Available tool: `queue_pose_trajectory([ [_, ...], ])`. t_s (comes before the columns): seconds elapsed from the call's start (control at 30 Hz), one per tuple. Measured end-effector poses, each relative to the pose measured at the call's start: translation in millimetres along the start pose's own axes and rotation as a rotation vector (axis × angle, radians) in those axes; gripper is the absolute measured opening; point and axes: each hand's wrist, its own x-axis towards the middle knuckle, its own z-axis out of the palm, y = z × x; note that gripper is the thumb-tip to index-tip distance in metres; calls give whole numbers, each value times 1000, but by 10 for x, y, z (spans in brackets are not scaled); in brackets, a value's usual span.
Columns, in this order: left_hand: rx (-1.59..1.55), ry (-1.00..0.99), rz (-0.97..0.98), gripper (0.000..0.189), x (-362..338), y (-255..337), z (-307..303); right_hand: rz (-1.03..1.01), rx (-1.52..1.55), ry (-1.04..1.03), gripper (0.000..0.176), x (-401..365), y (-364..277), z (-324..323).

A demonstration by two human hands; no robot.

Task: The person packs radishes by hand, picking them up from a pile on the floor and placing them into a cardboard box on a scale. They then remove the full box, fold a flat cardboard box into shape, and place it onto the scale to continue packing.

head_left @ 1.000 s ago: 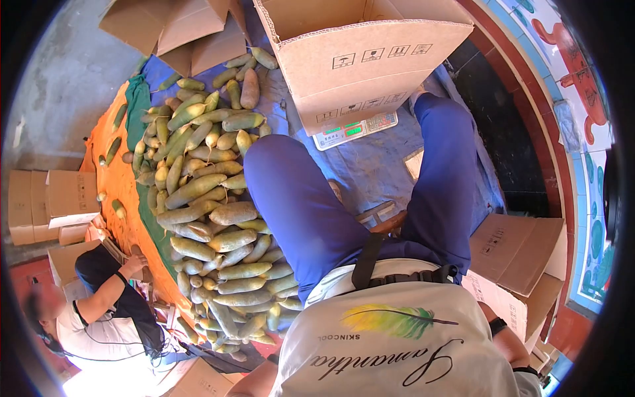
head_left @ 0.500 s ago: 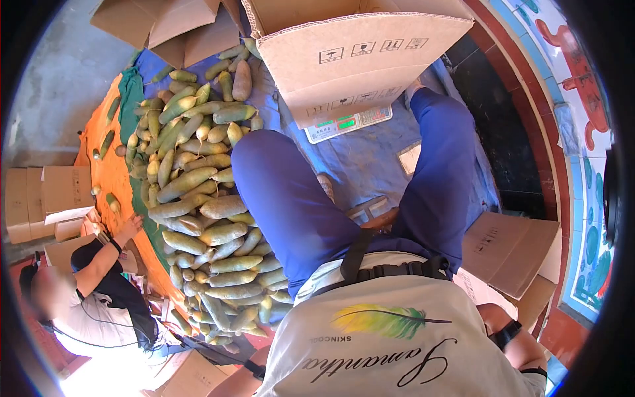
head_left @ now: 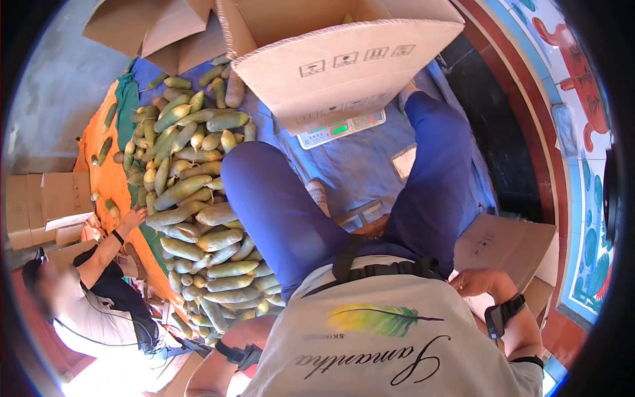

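My right hand (head_left: 471,283) is curled closed beside my right hip, at the edge of my shirt (head_left: 370,351). Whatever its fingers may hold is hidden. At my left side my left hand (head_left: 259,329) shows only in part, with its fingers out of sight behind the shirt. A black band wraps each wrist. To the left of my legs lies a big pile of long green vegetables that look like radishes (head_left: 228,268). In front of me an open cardboard box (head_left: 350,73) stands on a digital scale (head_left: 344,130) with a lit green display.
Another open box (head_left: 149,30) is at the upper left, and a carton (head_left: 503,248) stands by my right side. Blue sheeting (head_left: 360,169) covers the floor. A co-worker (head_left: 99,291) sits at the left, reaching a hand toward the pile. More cartons (head_left: 49,205) stand behind.
My right hand has come up into view beside my hip. My left forearm has moved out to the left. The co-worker's hand has shifted slightly toward the pile, and the view has tilted a little.
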Motion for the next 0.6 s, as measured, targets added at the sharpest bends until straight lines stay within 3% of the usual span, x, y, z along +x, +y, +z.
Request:
queue_pose_trajectory([
  [0.03, 1, -19, -5, 46, -58, 130, -28, 8, 18, -4, 23, 14, -16, -62],
  [0.1, -142, 184, 326, 46, -184, 361, -79, -55, 220, -25, 21, 44, 35, -89],
  [0.23, -41, 168, 252, 31, -257, 494, -282, -123, 88, 120, 19, 17, -273, -184],
  [0.27, -32, 221, 380, 23, -221, 543, -302, -205, 112, 163, 19, 24, -328, -195],
  [0.43, 23, 222, 415, 17, -182, 797, -453, -375, 300, 254, 21, 39, -443, -194],
  [0.6, 2, 242, 441, 13, -149, 1020, -509, -407, 516, 299, 20, 79, -411, -106],
])
